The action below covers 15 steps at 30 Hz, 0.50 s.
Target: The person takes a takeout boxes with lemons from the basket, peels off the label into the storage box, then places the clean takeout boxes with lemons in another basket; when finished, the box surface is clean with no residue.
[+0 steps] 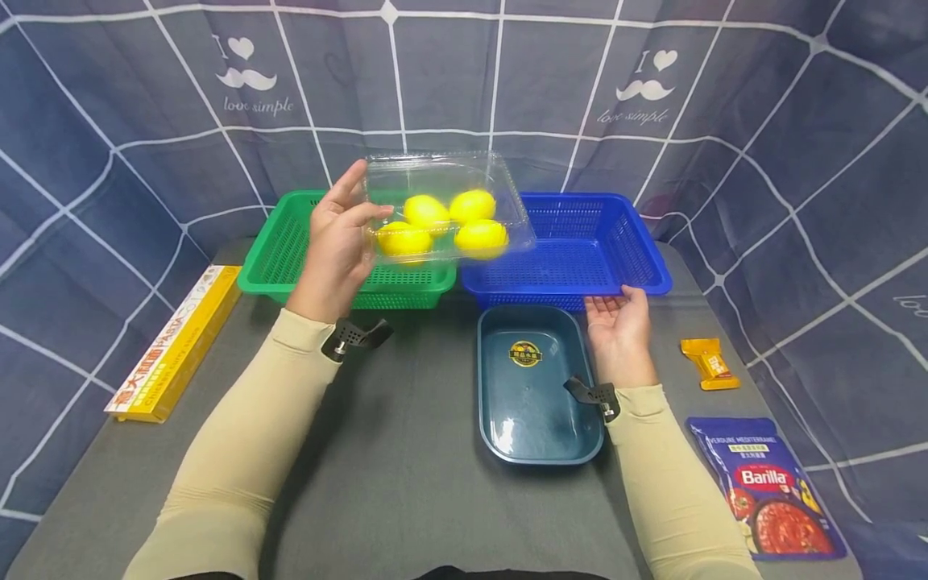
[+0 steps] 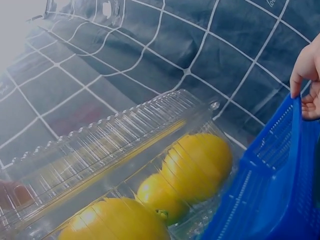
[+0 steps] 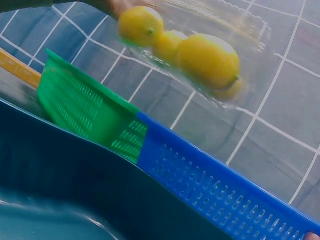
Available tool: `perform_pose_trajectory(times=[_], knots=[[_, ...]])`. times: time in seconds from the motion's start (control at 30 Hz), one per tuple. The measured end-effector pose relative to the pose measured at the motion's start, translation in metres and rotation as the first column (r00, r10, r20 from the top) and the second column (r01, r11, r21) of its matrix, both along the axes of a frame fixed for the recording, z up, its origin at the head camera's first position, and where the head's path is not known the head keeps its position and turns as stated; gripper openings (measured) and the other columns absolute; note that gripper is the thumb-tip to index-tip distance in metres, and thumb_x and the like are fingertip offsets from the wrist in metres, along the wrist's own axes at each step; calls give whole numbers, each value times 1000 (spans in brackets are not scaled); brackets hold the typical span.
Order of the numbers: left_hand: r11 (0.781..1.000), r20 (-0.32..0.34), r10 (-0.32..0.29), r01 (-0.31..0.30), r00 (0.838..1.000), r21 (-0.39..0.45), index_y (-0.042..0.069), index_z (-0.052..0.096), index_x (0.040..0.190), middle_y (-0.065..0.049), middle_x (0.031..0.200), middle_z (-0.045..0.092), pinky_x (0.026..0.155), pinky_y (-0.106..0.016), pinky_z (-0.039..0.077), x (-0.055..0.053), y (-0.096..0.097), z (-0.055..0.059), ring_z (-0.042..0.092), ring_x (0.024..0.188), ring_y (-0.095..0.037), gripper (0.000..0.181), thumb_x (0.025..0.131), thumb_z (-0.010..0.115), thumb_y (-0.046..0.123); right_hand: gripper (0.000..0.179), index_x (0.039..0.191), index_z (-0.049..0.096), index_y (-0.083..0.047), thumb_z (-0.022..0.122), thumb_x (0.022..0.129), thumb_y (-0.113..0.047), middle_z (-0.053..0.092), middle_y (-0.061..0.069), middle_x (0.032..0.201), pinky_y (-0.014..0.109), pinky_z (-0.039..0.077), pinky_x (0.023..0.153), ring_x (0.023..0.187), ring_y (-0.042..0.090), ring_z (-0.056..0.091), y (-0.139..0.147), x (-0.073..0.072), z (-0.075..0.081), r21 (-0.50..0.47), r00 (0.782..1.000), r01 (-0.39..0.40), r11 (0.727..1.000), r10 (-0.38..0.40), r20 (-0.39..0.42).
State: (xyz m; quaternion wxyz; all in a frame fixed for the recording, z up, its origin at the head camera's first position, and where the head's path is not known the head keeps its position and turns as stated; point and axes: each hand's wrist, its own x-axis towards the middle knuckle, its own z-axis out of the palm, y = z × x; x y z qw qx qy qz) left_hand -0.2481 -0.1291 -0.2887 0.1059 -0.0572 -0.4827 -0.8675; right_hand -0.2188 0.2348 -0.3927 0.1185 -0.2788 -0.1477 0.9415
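Observation:
My left hand [image 1: 335, 246] grips the left side of a clear plastic clamshell box [image 1: 444, 171], raised above the two baskets. Several yellow lemons [image 1: 473, 207] lie inside it; in the left wrist view, lemons [image 2: 197, 165] show through the ribbed plastic. In the head view the box overlaps the green basket [image 1: 268, 278] and the left part of the blue basket [image 1: 565, 283]. My right hand [image 1: 622, 342], palm up, holds the blue basket's front rim near its right corner, thumb over the edge and fingers below.
Before the blue basket sits a dark teal tray [image 1: 540, 415] with a gold label, close to my right wrist. A yellow pasta box [image 1: 177, 346] lies at the left. On the right are an orange-wrapped snack [image 1: 710, 364] and a blue Barilla pouch [image 1: 768, 487]. A checked cloth [image 1: 442, 72] hangs behind.

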Motion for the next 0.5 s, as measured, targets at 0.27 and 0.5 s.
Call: perform_pose_trajectory(times=[0.27, 0.5], knots=[[999, 64, 10, -8, 998, -41, 18, 61, 150, -1, 165, 35, 78, -22, 57, -16, 32, -12, 24, 153, -16, 72, 88, 63, -20, 40, 147, 36, -5, 46, 109, -17, 43, 9, 133, 35, 41, 114, 123, 22, 47, -1, -2, -1, -22, 1000, 9, 1000, -9, 0], [996, 73, -19, 25, 997, -87, 16, 62, 149, -1, 162, 41, 99, -36, 56, -23, 69, -17, 28, 151, -20, 75, 84, 66, -20, 37, 143, 40, -4, 46, 109, -18, 45, 10, 134, 36, 42, 113, 127, 23, 46, 0, 0, -1, 6, 1000, 24, 1000, -24, 12]])
